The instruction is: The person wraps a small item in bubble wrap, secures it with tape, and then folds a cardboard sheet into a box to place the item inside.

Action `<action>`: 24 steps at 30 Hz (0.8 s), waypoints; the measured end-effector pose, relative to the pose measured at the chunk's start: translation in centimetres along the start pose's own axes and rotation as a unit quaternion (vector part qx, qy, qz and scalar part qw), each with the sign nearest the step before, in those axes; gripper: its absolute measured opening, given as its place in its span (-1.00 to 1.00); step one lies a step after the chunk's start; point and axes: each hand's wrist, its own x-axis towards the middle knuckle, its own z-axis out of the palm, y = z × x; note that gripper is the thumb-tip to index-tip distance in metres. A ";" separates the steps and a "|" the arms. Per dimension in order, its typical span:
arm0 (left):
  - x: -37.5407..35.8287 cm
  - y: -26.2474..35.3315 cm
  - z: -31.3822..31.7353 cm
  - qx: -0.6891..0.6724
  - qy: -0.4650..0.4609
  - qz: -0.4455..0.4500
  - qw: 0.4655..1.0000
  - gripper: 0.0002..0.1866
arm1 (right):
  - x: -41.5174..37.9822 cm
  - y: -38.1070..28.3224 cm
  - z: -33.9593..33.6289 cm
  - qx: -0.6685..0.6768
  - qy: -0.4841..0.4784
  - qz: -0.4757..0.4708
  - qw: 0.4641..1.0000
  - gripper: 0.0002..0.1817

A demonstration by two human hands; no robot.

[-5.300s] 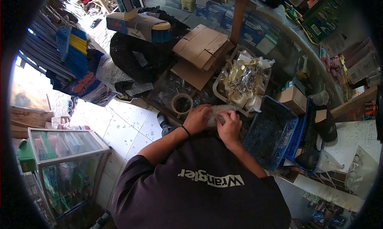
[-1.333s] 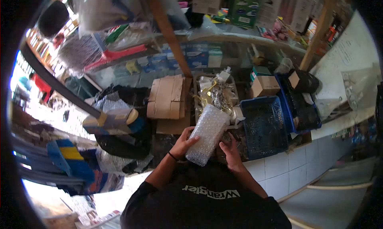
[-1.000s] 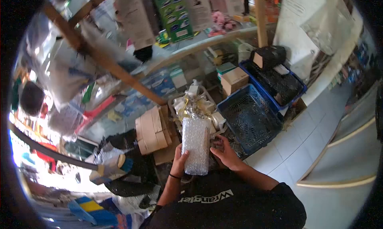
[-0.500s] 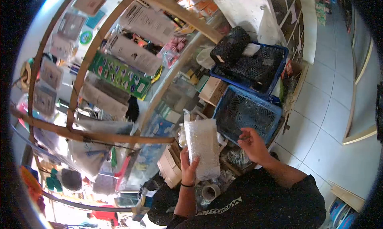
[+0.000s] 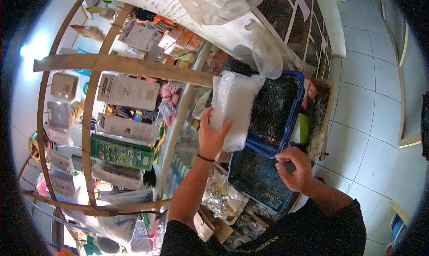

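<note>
A white package in bubble wrap [image 5: 234, 108] stands out near the middle of the view. Around its lower left side is my left hand [image 5: 213, 133], thumb on the near face, a dark band at the wrist. My right hand [image 5: 295, 169] is bent in the air over the edge of the baskets, away from the package. Its thumb and index finger curve toward each other with a gap between them, and nothing shows in it. Behind the package lies a dark blue basket [image 5: 295, 117]; a lighter blue basket [image 5: 257, 202] sits below it.
Wooden bars [image 5: 147, 69] cross the left side before hanging packets and a green card of goods [image 5: 121, 152]. A clear plastic bag [image 5: 267, 50] hangs above the baskets. Plastic-wrapped items [image 5: 221, 195] lie below the package. Tiled floor [image 5: 357, 108] runs along the right.
My left hand has carried the wrapped package upward and forward, over the dark blue basket. The view has shifted, and my right hand now appears lower and farther right, its fingers still curved.
</note>
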 end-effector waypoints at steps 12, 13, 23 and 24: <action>6.5 -0.3 6.4 0.226 0.013 0.099 0.969 -0.31 | 1.6 2.3 2.0 -0.028 -0.042 0.032 0.998 -0.85; 6.5 -0.2 6.8 0.246 0.017 0.092 0.965 -0.32 | 1.6 2.8 2.1 -0.031 -0.042 0.036 0.998 -0.86; 2.0 0.2 2.0 0.141 0.048 0.102 0.984 -0.28 | 2.0 1.7 2.6 -0.069 -0.032 0.063 0.995 -0.91; -0.6 0.1 0.8 0.139 0.084 0.102 0.982 -0.30 | 1.7 1.7 2.7 -0.076 -0.033 0.053 0.995 -0.90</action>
